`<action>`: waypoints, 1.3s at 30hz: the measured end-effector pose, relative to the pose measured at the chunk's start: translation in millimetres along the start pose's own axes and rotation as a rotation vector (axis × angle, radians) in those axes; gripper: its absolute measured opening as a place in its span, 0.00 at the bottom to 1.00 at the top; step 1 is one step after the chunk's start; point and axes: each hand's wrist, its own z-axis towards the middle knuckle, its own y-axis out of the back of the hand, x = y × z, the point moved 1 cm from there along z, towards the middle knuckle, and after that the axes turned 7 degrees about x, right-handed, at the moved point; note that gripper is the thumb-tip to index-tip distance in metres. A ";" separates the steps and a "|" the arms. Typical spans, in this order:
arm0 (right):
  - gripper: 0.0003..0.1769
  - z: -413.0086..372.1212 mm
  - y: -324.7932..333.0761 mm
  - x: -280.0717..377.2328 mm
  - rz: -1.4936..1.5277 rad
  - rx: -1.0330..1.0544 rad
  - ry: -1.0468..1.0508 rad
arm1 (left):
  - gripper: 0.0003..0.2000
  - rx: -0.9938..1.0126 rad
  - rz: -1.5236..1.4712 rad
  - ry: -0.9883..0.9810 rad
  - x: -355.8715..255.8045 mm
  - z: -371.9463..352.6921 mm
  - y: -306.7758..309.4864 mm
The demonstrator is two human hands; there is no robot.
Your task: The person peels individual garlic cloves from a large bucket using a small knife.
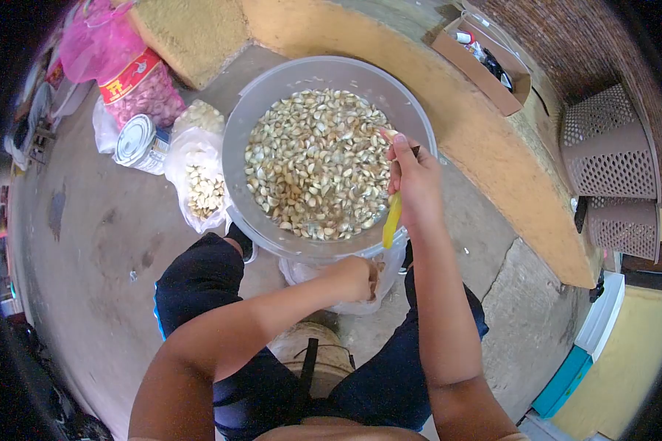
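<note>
A large grey basin (235, 147) of garlic cloves (316, 162) in water stands before me. Over its right rim, my right hand (417, 180) is closed round what looks like a small knife (392, 222), its yellow handle pointing down and the blade mostly hidden. A pinkish garlic clove (387, 135) shows at that hand's fingertips. Below the basin's near rim, my left hand (353, 279) has its fingers curled at the opening of a clear plastic bag (346, 305). What those fingers hold, if anything, is hidden.
Left of the basin lies a white bag of peeled cloves (204, 191), with a metal can (141, 143) and a pink mesh sack (143, 88) behind. A yellowish ledge (485, 154) curves past the right side, bearing a cardboard box (485, 66). Perforated baskets (610, 162) stand far right.
</note>
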 end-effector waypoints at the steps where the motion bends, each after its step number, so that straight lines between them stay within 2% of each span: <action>1: 0.14 0.1 0.4 0.3 -0.043 -0.008 0.009 | 0.13 -0.014 0.083 0.003 3.1 3.6 -5.5; 4: 0.14 5.0 2.6 -6.7 -0.179 -0.023 0.081 | 0.14 -0.034 0.286 0.022 9.0 9.5 -12.1; 7: 0.17 7.1 6.8 -14.5 -0.339 0.045 0.078 | 0.12 -0.054 0.344 -0.001 8.8 10.3 -13.0; 10: 0.18 10.3 9.9 -25.8 -0.733 0.006 0.208 | 0.12 -0.127 0.314 -0.027 3.2 6.0 -13.2; 13: 0.15 6.4 11.3 -24.7 -1.087 0.134 0.123 | 0.12 0.006 0.455 -0.018 10.3 15.0 -15.8; 16: 0.13 5.8 17.0 -39.8 -1.451 0.296 -0.186 | 0.12 0.016 0.450 0.097 13.3 18.3 -19.7; 19: 0.12 3.0 14.4 -54.8 -1.528 0.333 -0.259 | 0.11 0.089 0.568 0.111 7.9 14.2 -15.4; 22: 0.12 -1.2 0.7 -60.5 -1.499 0.445 -0.193 | 0.09 0.085 0.616 0.105 6.6 12.4 -16.3; 24: 0.14 0.2 -17.2 -53.0 -1.158 0.680 -0.014 | 0.11 0.097 0.668 0.054 9.3 12.9 -19.8; 26: 0.16 -21.4 -42.2 -25.6 -0.516 0.639 -0.010 | 0.12 0.101 0.662 0.051 14.2 16.3 -23.8; 29: 0.17 -23.2 -48.0 -28.8 -0.750 0.365 0.465 | 0.12 0.083 0.580 0.074 19.3 24.9 -28.5; 32: 0.16 -19.2 -41.2 -33.6 -0.926 0.296 0.283 | 0.12 0.099 0.578 0.047 18.3 22.9 -21.8; 34: 0.16 -16.9 -37.5 -35.4 -0.938 0.322 0.296 | 0.13 0.189 0.662 0.052 7.3 13.0 -10.4; 37: 0.15 -17.4 -32.4 -31.8 -0.924 0.345 0.309 | 0.14 0.171 0.599 0.080 6.3 17.1 -9.7; 39: 0.14 -15.9 -25.4 -27.2 -0.917 0.329 0.330 | 0.14 0.083 0.534 0.022 7.6 20.1 1.0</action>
